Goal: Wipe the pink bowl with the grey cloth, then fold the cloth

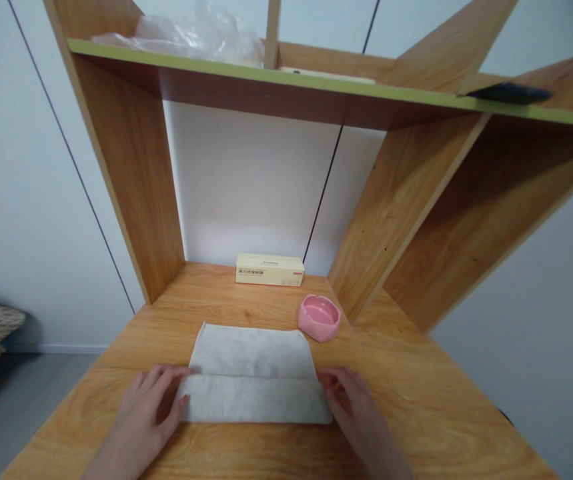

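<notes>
My fingers (166,383) are lying spread and flat, my left hand (143,417) touching the left end of the folded grey cloth (253,373) and my right hand (353,410) touching its right end, gripping nothing. The cloth is lying low in the middle of the frame on the wooden worktop (441,400). Just above its right corner a pink bowl (319,317) is sitting, and a cream box (269,269) is lying beyond, against the wall.

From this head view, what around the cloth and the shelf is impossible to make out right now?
- Print on the cream box: too small to read.
- Dark object on the upper shelf: seen edge-on from below, identity unclear.
- Clear plastic up there: top cut off by the frame edge.
- Grey cloth: its corners are hidden beneath the left hand and right hand.
- Pink bowl: base unseen.
</notes>
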A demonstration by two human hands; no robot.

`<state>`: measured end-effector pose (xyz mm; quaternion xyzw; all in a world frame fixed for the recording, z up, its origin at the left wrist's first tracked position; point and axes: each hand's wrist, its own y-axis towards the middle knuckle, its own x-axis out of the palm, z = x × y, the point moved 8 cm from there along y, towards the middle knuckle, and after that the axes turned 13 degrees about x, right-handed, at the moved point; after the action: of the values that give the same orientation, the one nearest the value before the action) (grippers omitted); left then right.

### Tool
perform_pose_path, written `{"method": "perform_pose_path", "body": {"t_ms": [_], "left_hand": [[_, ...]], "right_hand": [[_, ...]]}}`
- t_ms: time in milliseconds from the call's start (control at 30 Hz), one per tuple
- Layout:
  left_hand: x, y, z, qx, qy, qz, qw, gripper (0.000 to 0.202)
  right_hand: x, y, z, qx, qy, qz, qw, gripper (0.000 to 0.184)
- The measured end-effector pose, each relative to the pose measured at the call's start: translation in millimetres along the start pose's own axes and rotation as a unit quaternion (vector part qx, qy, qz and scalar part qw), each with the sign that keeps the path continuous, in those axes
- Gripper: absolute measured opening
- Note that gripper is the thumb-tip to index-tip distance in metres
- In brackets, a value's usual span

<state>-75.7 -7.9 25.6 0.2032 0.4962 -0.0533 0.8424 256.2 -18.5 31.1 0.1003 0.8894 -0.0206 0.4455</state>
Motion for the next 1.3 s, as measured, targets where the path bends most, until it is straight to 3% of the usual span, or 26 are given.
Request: {"method": "perform_pose_path", "body": {"t_ms": [100,200,400,533,667,833,1033,1300], "left_hand": [[9.0,-10,0,0.050,-0.018,-0.024,0.998,0.034],[16.4,-10,-4,0.049,-0.008,-0.024,0.998,0.039],[3.2,3,7,0.045,-0.028,-0.004,0.999,0.018],[-12.2,-2,12,0.021,-0.083,-0.007,0.996,0.022],[-10.8,0,8,-0.019,-0.116,-0.014,0.993,0.025],[-0.5,19,0,-0.034,-0.086,-0.002,0.996,0.031],[2.8,27,-1,-0.056,0.020,0.004,0.998,0.040],[-6.7,15,-5,-0.006,0.039,0.061,0.997,0.032]], "right_hand": [[5,-14,-1,-0.053,-0.012,-0.080,0.995,0.044],[12,-20,4,-0.051,-0.036,-0.115,0.991,0.056],[11,-14,4,-0.006,0.001,-0.109,0.994,0.023],[2,-17,4,0.033,0.080,-0.148,0.985,0.027],[3,-15,4,0.058,0.127,-0.173,0.975,0.031],[9,3,15,0.082,0.105,-0.072,0.988,0.030],[3,7,21,0.074,-0.018,0.083,0.994,0.024],[-7,-2,33,0.089,0.008,0.065,0.994,0.031]]}}
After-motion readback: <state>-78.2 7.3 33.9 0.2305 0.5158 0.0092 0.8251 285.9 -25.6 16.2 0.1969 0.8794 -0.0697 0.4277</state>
